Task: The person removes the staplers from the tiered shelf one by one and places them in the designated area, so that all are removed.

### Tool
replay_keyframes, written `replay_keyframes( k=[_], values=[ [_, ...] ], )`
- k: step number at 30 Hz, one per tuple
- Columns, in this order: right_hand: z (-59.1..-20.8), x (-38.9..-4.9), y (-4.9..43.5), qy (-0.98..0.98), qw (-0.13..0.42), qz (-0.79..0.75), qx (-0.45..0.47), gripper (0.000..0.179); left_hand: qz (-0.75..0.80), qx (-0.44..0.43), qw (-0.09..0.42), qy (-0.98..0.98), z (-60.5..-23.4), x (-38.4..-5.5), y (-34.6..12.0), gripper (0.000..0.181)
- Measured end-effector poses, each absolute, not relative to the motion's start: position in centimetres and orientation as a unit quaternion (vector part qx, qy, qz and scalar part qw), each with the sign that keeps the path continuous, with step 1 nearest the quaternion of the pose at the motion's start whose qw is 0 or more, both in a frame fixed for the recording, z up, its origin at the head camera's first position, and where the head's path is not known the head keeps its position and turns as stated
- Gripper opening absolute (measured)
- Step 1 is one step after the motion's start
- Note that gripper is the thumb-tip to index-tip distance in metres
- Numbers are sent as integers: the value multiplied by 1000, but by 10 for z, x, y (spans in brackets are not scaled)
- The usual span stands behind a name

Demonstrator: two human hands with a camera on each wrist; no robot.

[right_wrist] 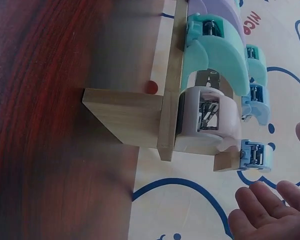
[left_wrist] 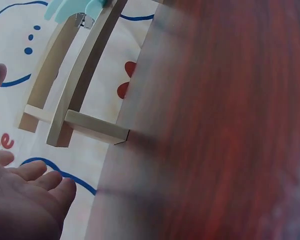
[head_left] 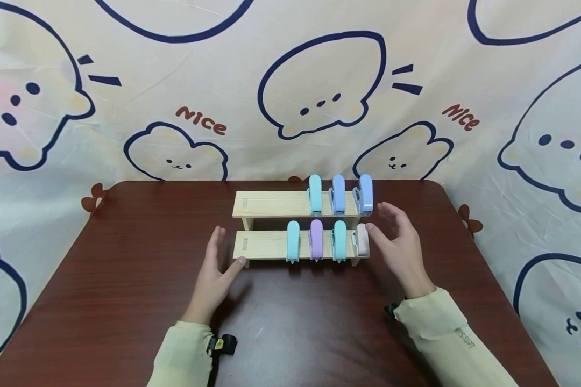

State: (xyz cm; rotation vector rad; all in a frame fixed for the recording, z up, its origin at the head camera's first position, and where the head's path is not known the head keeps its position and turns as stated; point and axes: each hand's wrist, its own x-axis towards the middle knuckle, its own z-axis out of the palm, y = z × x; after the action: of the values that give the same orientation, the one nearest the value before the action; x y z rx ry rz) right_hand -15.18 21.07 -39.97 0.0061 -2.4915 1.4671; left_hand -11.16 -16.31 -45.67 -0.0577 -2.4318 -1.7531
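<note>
A two-tier wooden rack (head_left: 266,244) holds a row of small staplers on each step. Along the upper step stand a teal stapler (head_left: 314,194), a blue stapler (head_left: 338,194) and another blue stapler (head_left: 365,194) at the right end. The lower step carries two teal staplers (head_left: 292,241), a purple stapler (head_left: 316,239) between them, and a whitish stapler (right_wrist: 206,117) at the right end. My left hand (head_left: 213,282) is beside the rack's left end, fingers extended, thumb close to the lower front corner. At the right end my right hand (head_left: 401,252) has its fingers spread, thumb by the whitish stapler; contact is unclear.
The rack stands on a dark reddish-brown table (head_left: 135,269), towards its far edge. Behind and at both sides hangs a pale cloth (head_left: 174,80) with cartoon outlines. Both steps have bare wood at their left parts.
</note>
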Motion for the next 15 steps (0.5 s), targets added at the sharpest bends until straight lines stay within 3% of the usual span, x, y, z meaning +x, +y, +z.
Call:
replay_keyframes(
  k=[7, 15],
  values=[
    [-401, -163, 213, -837, 113, 535, -1, 63, -638, 7, 26, -770, -462, -120, -160, 83],
    [-397, -176, 214, -831, 91, 548, -1, 55, -662, 16, 9, -750, -468, -126, -157, 82]
  ],
)
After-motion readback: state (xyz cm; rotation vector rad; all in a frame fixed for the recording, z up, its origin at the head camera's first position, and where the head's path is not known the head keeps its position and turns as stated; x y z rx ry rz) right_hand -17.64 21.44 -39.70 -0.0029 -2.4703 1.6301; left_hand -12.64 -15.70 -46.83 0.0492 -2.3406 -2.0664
